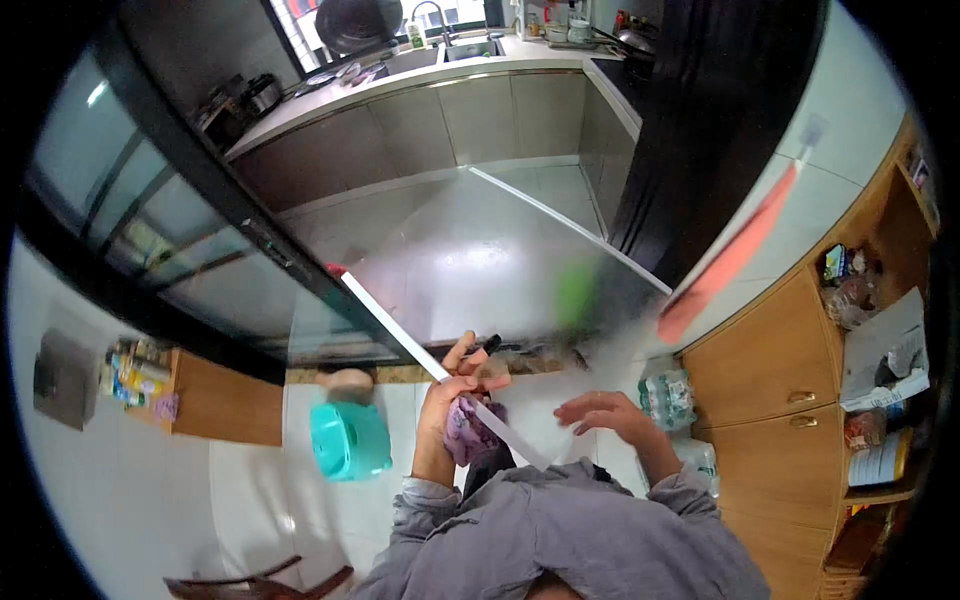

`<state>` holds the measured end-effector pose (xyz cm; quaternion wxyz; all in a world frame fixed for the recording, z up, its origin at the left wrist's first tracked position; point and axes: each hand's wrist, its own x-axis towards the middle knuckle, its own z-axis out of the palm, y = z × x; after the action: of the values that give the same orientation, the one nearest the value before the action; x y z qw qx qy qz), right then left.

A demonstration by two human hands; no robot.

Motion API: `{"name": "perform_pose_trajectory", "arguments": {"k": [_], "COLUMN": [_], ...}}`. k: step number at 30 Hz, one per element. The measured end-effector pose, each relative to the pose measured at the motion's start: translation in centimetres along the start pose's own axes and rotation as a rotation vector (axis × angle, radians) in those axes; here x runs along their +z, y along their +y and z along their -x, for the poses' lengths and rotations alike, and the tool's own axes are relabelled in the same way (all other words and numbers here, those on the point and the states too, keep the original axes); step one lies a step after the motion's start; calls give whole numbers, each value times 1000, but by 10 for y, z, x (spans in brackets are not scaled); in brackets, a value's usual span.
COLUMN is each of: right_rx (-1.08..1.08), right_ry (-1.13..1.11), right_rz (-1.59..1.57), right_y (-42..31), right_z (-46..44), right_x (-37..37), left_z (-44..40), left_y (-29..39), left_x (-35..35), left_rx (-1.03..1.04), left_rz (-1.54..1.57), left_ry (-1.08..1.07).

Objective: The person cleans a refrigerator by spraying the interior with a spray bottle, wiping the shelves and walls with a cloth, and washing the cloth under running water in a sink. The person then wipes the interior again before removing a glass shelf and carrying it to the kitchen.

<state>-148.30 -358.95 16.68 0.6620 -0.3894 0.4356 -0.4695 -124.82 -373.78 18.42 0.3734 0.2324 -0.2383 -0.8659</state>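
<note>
A large see-through panel with white edge strips [393,324] slants across the middle of the view. My left hand [440,415] is closed round the near white strip, with a crumpled purple cloth [470,432] bunched against it under the palm. To the right of the strip, my right hand [612,415] is raised with its fingers apart and nothing in them. A blurred green patch [575,290] shows through the panel.
A teal plastic stool [350,440] stands at left, near a dark-framed glass door [230,200]. Wrapped bottles [668,400] stand by the wooden cabinet [765,350] at right. Beyond lies a kitchen counter [370,92] with a sink [410,62]. A chair [260,580] is at lower left.
</note>
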Motion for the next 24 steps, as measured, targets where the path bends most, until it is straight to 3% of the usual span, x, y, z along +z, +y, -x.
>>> {"name": "perform_pose_trajectory", "arguments": {"k": [4, 6, 10, 14, 19, 22, 24], "right_rx": [108, 102, -20, -224, -532, -664, -699], "right_ry": [172, 456, 910, 1152, 1483, 1779, 2038], "right_rz": [231, 237, 485, 562, 685, 848, 1006], "right_y": [-28, -47, -97, -162, -227, -276, -305], "right_z": [-82, -125, -183, -260, -327, -352, -353], "right_x": [-46, -63, -81, -114, -180, -231, -265], "left_z": [-107, -156, -225, -318, -415, -497, -538], "left_y": [66, 106, 170, 209, 214, 225, 234], "left_x": [-31, -29, 3, 17, 17, 19, 42], "left_rx": [-51, -15, -6, 31, 57, -5, -20], "left_rz": [-203, -190, -237, -368, -433, -453, -519], "left_ry": [-57, -70, -35, -18, -24, -180, -166]}}
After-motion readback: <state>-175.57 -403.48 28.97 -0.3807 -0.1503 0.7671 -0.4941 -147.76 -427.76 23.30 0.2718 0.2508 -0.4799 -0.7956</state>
